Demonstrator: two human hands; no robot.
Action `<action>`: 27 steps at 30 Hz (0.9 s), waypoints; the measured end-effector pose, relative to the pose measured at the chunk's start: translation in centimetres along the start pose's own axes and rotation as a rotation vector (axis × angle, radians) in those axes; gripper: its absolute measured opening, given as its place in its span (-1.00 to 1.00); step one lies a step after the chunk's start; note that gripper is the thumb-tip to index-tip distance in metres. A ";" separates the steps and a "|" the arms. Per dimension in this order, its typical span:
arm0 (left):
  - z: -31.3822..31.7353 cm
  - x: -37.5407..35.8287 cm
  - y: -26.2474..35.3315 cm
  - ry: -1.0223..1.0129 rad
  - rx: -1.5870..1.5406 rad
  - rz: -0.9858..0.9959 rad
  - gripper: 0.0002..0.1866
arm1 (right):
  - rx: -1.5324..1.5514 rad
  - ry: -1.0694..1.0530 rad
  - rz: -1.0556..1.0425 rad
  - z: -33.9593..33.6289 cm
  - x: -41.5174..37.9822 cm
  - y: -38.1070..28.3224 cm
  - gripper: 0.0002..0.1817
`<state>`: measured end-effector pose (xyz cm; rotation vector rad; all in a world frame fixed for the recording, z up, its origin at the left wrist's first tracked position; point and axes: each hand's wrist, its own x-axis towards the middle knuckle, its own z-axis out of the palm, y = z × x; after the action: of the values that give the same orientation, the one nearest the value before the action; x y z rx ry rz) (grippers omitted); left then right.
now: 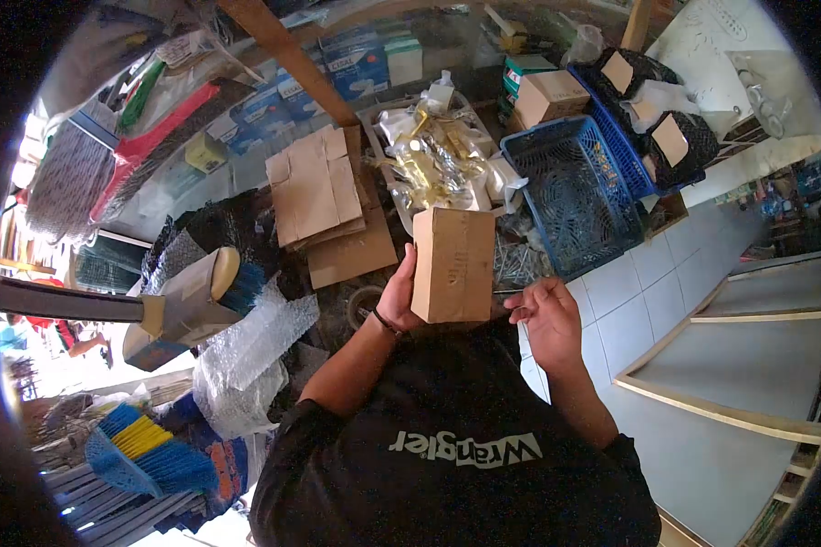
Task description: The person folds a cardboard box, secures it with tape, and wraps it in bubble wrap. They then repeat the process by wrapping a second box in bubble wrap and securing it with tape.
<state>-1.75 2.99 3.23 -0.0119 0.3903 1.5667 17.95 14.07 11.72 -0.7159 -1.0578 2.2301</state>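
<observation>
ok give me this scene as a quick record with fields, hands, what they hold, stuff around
left hand: grips the side of a small cardboard box, held upright
right hand: beside the box, fingers curled, pinching something too small to tell
ahead of box: flattened cardboard sheets, packets of gold hardware
right of box: blue plastic basket on white tiled floor
left side: bubble wrap, brooms

Daylight is pouring in far to the left of the hands, washing out that edge. Pale floor tiles (643, 314) are running below and to the right of them, meeting a wood-trimmed step (748, 365). Above them, a slanting wooden beam (292, 59) is crossing cluttered shelving.
</observation>
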 end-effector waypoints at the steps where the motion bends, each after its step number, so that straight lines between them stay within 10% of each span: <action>1: 0.6 -0.1 0.0 0.003 -0.010 -0.004 -0.20 | -0.053 -0.013 0.002 0.8 -0.3 -0.6 -0.89; 27: 1.0 0.4 -1.1 -0.209 -0.130 -0.092 -0.19 | -0.461 -0.244 0.032 3.7 -1.6 -0.7 -0.87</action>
<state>-0.44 3.59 3.78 0.0327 0.1217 1.4834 16.76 11.48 14.72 -0.6559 -1.7253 2.1568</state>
